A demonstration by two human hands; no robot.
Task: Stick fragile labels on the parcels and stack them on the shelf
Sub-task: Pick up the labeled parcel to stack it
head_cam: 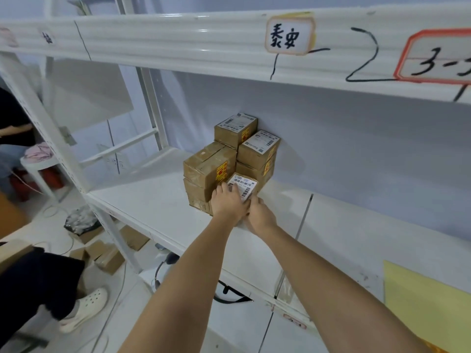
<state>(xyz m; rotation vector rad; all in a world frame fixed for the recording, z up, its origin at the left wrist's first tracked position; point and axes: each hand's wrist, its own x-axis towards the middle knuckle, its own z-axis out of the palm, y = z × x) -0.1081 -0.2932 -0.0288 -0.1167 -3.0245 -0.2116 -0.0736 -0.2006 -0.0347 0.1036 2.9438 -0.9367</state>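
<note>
White metal shelf [158, 207] filling most of the view, its upper beam crossing the top with handwritten marks and a framed paper tag [289, 36] bearing two black characters, plus a red-bordered tag [438, 56] at the right edge. On the shelf board, against the pale back wall, a stack of brown cardboard parcels [211, 164] wrapped in clear tape, several layers high, some topped with white barcode labels, some showing yellow-and-red fragile labels [221, 171] on their front faces. At the stack's near right corner, a small parcel [243, 187] with a white barcode label on top, resting on the lower boxes and touching the neighbouring parcels. Both bare forearms reaching in from the bottom of the frame. Left hand [228, 202] gripping the small parcel from its near left side, fingers curled over the top edge onto the label. Right hand [260, 212] just beside it, touching the left hand, fingers bent against the parcel's near right side; fingertips hidden, so exact contact cannot be told. Down left on the floor, loose cardboard boxes [107, 253], a seated person's dark trouser leg and white clog [88, 308]. Lower right, a yellow sheet [423, 309] lying on the shelf.
</note>
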